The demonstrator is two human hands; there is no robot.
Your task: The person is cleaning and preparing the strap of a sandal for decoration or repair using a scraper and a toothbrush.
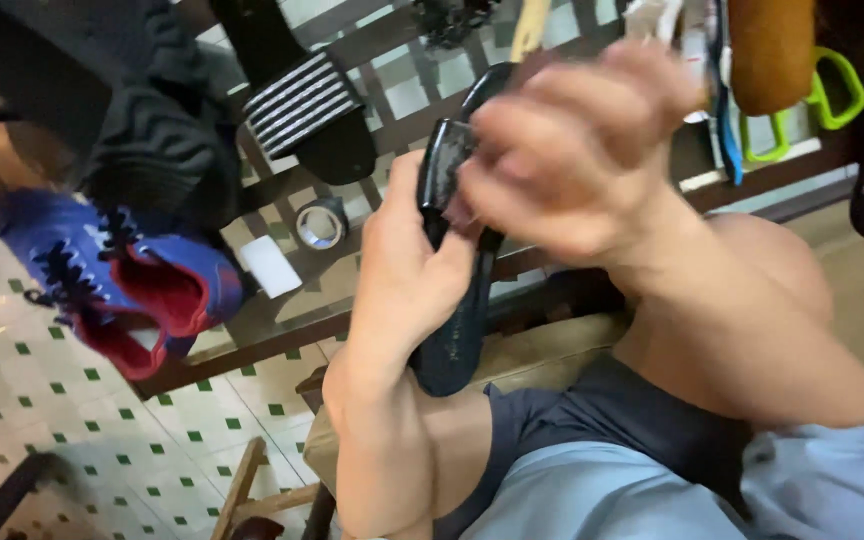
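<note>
Black rubbery sandal, long, curved; both hands gripping.

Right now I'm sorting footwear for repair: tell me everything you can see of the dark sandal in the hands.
The dark sandal looks like black rubber or leather, glossy, worn. It stands nearly on end above the lap, sole edge toward the camera. The left hand grips its middle; the blurred right hand covers its upper part.

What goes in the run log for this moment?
left hand: grips dark sandal | right hand: blurred, on sandal's top | blue shoes: on rack
</note>
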